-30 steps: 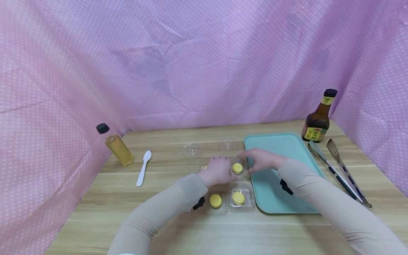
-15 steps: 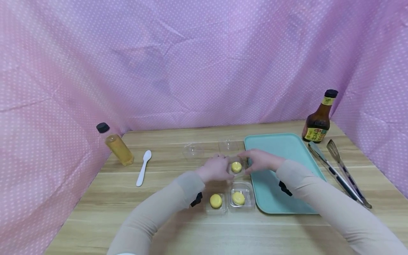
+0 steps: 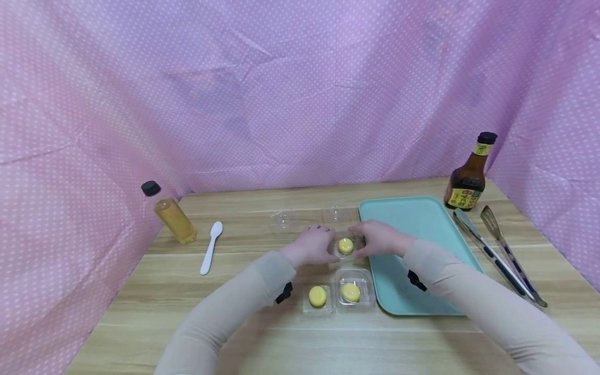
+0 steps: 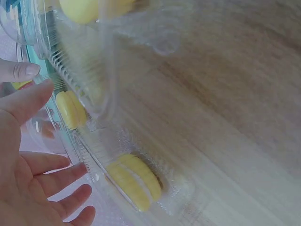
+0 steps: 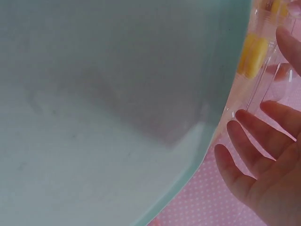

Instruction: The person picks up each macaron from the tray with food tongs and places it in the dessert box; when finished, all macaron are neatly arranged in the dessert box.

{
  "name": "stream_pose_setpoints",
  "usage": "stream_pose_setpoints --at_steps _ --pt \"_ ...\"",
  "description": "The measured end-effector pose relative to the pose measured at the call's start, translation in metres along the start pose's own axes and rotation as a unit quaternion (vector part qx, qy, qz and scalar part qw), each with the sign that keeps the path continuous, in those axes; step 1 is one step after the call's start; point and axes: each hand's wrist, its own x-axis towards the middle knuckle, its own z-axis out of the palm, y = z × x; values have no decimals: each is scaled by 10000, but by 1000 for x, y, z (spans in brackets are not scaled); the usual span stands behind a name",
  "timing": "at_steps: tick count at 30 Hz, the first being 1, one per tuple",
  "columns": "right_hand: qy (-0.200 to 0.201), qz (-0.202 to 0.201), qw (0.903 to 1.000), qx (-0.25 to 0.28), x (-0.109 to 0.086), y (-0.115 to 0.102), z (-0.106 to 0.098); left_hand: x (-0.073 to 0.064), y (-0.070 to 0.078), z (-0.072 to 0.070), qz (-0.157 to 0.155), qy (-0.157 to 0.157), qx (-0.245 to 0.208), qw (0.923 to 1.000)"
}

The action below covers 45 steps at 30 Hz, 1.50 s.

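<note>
Between my two hands sits a clear plastic box with a yellow macaron (image 3: 345, 246) in it, beside the tray's left edge. My left hand (image 3: 313, 246) is at the box's left side, its fingers loosely extended in the left wrist view, where another macaron (image 4: 134, 181) in a clear box lies by the fingertips. At the right side is my right hand (image 3: 380, 239), thumb and fingers spread around the box. Its straight fingers also show in the right wrist view. Nearer to me stand two more clear boxes, each with a macaron, a left one (image 3: 317, 296) and a right one (image 3: 351, 292).
A turquoise tray (image 3: 417, 291) lies on the right under my right forearm. Beyond it are tongs (image 3: 487, 250), a slotted turner (image 3: 511, 255) and a brown sauce bottle (image 3: 469, 179). Clear lids (image 3: 283, 221) lie behind my hands. A spoon (image 3: 212, 248) and a bottle (image 3: 174, 217) are left.
Both hands have shifted slightly left, and the macaron box between them has moved a little left too. The left near box is now less covered by my left arm.
</note>
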Motion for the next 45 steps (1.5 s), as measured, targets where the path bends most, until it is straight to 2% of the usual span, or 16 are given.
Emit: stream_pose_setpoints --at_steps 3,10,18,30,34,40,45 --pt "-25 -40 10000 -3 -1 1 -1 -1 1 0 22 25 7 10000" --pt "25 -209 9997 -141 -2 4 1 -3 1 3 -34 149 -318 9994" --pt "164 -452 9987 -145 -2 9 4 -5 2 7 3 439 -251 9987" --pt "462 -458 9979 -67 2 8 8 -5 0 6 72 311 -403 9987" --pt "403 -367 9984 135 4 5 8 -5 -2 5 160 211 -523 9983" --pt "274 -189 9991 249 5 3 9 -5 -3 4 239 70 -466 9986" --pt "305 -210 9993 -34 4 3 8 -4 -5 2 357 59 -397 9986"
